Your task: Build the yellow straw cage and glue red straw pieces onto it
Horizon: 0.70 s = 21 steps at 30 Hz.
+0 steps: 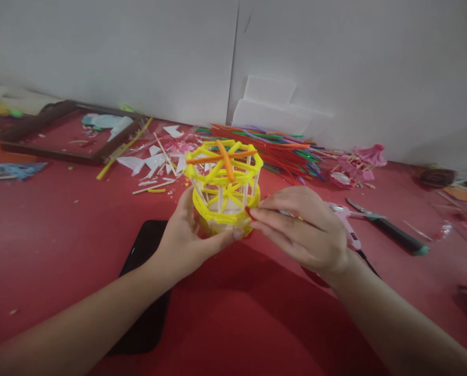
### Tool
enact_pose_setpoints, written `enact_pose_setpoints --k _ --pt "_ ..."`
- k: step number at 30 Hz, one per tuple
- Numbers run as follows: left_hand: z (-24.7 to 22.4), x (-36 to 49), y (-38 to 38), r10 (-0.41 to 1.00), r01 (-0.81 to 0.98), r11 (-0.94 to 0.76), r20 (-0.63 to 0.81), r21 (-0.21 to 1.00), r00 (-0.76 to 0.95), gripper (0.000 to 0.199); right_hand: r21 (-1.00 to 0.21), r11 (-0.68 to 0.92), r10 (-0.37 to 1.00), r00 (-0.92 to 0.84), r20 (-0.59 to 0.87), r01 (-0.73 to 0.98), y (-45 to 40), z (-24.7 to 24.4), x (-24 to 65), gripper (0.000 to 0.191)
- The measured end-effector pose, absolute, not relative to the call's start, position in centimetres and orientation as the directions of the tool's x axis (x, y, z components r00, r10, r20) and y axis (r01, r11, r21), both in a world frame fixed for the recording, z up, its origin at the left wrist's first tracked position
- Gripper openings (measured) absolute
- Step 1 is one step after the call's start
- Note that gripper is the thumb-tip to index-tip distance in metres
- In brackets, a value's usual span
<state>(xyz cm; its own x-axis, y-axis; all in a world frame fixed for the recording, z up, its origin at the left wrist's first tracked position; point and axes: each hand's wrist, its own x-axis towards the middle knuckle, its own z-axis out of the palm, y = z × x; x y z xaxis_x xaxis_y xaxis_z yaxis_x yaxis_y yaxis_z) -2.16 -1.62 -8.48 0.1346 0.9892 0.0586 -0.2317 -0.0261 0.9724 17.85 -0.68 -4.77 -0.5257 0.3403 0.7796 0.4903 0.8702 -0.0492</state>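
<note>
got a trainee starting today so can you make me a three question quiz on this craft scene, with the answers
1. Pick one: what colour are the crossed strips on top of the yellow model?
A green
B orange
C purple

2. True or false: the knife lies on the table, not in the right hand.

3. Fill the gap: the left hand holds the yellow model, and near its wrist lies a black ____.

Key: 1 B; 2 true; 3 phone.
</note>
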Motion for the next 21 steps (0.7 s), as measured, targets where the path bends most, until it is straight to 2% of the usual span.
enact_pose_setpoints --k 11,21 --pt "-8.69 -2.19 -1.71 0.984 -0.213 -0.073 0.105 0.974 0.146 0.069 -0.038 0.883 0.321 -0.542 0.777 0.469 -0.49 -4.95 18.04 0.013" --pt "-8.59 -2.18 -1.62 0.984 -0.238 -0.046 0.085 0.97 0.159 0.068 -0.009 0.886 0.299 -0.555 0.777 0.464 -0.36 -5.03 18.26 0.015"
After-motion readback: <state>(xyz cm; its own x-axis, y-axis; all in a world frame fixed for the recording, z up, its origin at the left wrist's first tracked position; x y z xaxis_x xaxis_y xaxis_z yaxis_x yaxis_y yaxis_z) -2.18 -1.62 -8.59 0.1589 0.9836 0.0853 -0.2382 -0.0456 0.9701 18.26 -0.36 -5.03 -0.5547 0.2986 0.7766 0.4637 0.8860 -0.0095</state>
